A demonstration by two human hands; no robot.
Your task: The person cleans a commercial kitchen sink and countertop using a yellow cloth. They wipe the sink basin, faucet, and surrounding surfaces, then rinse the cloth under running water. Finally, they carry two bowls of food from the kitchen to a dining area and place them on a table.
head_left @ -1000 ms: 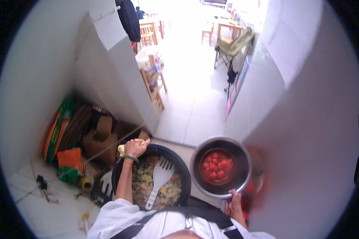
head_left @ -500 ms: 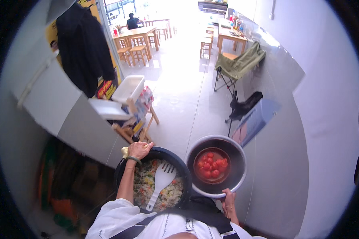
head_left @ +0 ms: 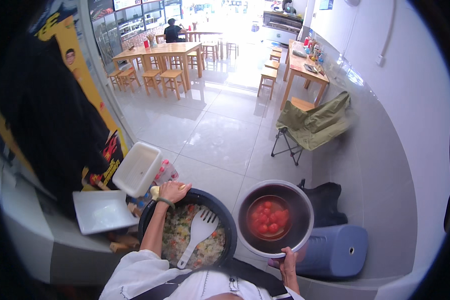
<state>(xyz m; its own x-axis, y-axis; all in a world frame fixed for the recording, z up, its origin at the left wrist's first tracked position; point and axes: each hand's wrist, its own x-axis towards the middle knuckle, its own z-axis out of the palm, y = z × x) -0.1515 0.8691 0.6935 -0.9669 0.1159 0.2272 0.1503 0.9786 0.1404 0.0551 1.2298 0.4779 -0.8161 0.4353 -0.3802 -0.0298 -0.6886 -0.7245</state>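
My left hand is closed on the rim of a black pot, with a pale yellow thing beside the knuckles that I cannot make out. Rice mixed with bits of vegetable fills the pot's bottom, and a white slotted rice paddle lies across it. To the right, my right hand grips the near rim of a metal bowl. Inside the bowl, red tomatoes sit in reddish liquid. Pot and bowl are held side by side in front of my body.
At left stand a white basin, a white square tray and a hanging dark jacket. A blue bin-like container and an olive folding chair line the right wall. Ahead are wooden tables, stools and a seated person.
The view has moved forward into the room; chair, basin and tables look closer, and the blue container shows more fully. Both hands keep their grips on pot and bowl.
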